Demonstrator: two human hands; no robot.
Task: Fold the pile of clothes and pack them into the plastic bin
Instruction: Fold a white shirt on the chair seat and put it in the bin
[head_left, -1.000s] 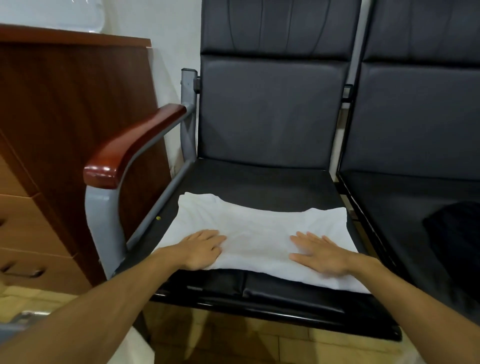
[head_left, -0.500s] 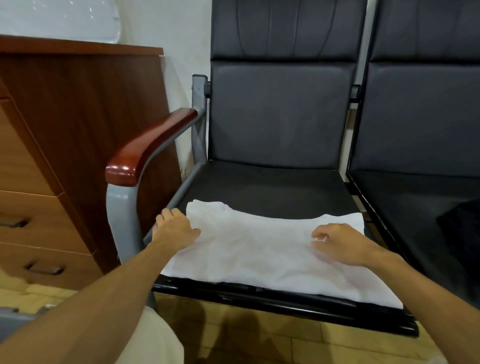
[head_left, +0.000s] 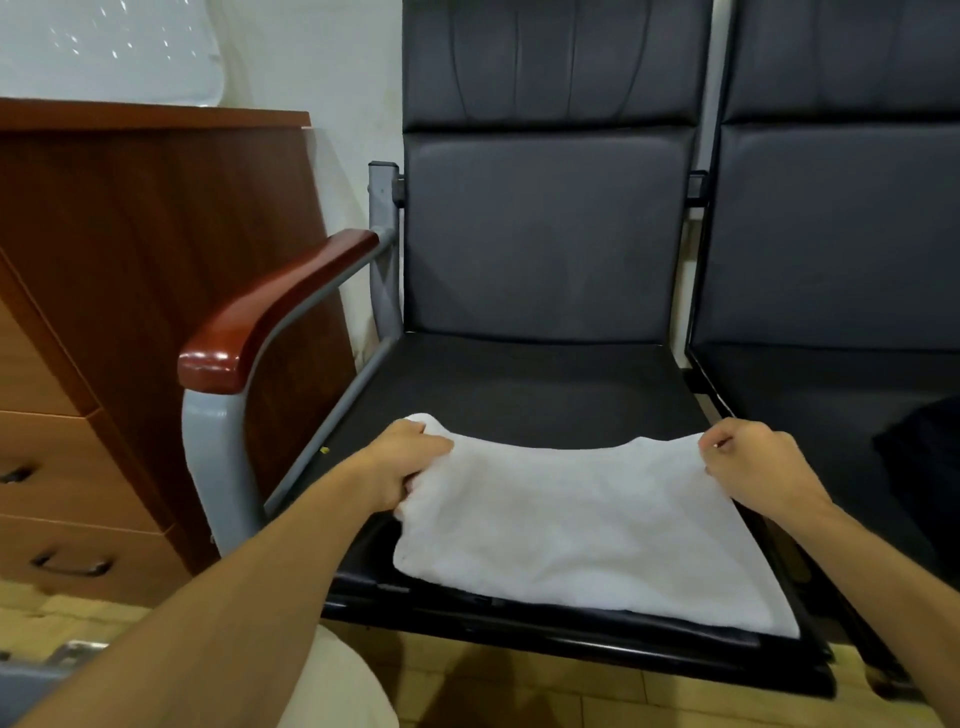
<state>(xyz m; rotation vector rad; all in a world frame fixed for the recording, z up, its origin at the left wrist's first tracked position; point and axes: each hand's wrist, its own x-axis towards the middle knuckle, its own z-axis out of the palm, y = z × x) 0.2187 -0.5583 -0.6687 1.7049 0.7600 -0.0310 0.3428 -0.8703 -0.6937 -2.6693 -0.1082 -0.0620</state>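
Note:
A white garment (head_left: 576, 525) lies part-folded on the front of a black chair seat (head_left: 530, 395). My left hand (head_left: 402, 462) grips its far left corner, fingers curled round the cloth. My right hand (head_left: 753, 462) pinches the far right corner. The far edge sags between the two hands and is lifted a little off the seat. A dark garment (head_left: 919, 447) lies on the neighbouring seat at the right edge. No plastic bin shows clearly in this view.
A wooden armrest (head_left: 270, 317) on a grey metal frame stands left of the seat. A wooden drawer cabinet (head_left: 130, 322) fills the left side. A second black chair (head_left: 841, 234) adjoins on the right. Tiled floor lies below the seat front.
Both hands went from lying flat on the near part of the garment to its far corners. They now grip those corners and lift the far edge.

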